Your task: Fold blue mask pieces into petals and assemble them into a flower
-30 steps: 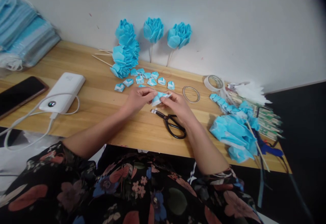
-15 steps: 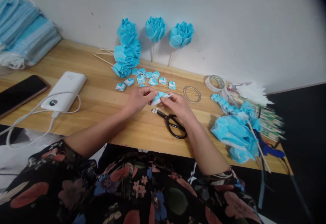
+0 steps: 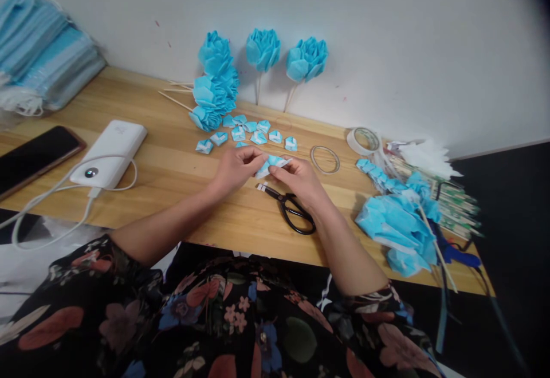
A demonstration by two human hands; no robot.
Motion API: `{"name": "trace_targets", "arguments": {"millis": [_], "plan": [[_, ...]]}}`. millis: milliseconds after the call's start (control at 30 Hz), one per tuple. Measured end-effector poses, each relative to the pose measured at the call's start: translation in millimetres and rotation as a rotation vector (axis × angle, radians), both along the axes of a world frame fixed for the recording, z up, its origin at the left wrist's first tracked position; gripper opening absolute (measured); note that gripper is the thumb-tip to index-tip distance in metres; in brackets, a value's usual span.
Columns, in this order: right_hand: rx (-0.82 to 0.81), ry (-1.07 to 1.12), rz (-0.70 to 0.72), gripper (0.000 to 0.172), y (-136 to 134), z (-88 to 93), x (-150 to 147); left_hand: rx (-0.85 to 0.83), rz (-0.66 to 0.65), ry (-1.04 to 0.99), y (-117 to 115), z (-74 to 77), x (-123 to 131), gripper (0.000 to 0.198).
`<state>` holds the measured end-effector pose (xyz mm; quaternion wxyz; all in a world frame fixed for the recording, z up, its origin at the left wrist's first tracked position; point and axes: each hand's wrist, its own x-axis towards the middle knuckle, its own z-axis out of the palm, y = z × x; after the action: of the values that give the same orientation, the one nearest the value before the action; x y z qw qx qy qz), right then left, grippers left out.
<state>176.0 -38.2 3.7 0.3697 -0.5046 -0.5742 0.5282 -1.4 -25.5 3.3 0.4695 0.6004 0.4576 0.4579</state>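
Between my hands is a small folded piece of blue and white sheet [image 3: 271, 164], thin like mask fabric. My left hand [image 3: 237, 167] pinches its left end with thumb and fingers. At the right end, my right hand [image 3: 302, 176] grips it, thumb pressed on the near side. Just below lie black-handled scissors [image 3: 295, 213], partly behind my right wrist. Beyond my hands several folded blue and white petals [image 3: 258, 137] are spread on the table, one partly hidden by my left hand.
Blue fabric flowers on sticks [image 3: 263, 50] stand or lie against the wall. On the left are a phone [image 3: 38, 157], a power bank [image 3: 109, 152] with cable and stacked masks [image 3: 51, 51]. Rightward lie a thin ring [image 3: 325, 160], a tape roll [image 3: 363, 141] and crumpled blue fabric [image 3: 395, 223].
The folded piece has turned slightly between my fingers, and its blue and white faces show a little differently. Both hands keep their pinch in nearly the same place.
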Motion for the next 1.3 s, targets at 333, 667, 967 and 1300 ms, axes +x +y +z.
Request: {"name": "trace_targets", "arguments": {"millis": [333,667,967,1300], "plan": [[0.024,-0.013,-0.012,0.024,-0.7,5.9,2.8,-0.173,-0.119,-0.182,3.4,-3.3,-2.6,0.043],[0.033,-0.046,0.054,0.026,0.0,1.8,3.0,-0.184,-0.157,-0.126,4.1,-4.1,-1.3,0.015],[0.092,-0.086,-0.008,0.029,1.5,1.4,5.7,-0.149,-0.143,-0.088,4.4,-4.9,-2.4,0.017],[0.114,-0.043,0.005,0.025,2.2,2.6,4.6,-0.069,-0.110,0.006,4.9,-6.3,-3.6,0.023]]}}
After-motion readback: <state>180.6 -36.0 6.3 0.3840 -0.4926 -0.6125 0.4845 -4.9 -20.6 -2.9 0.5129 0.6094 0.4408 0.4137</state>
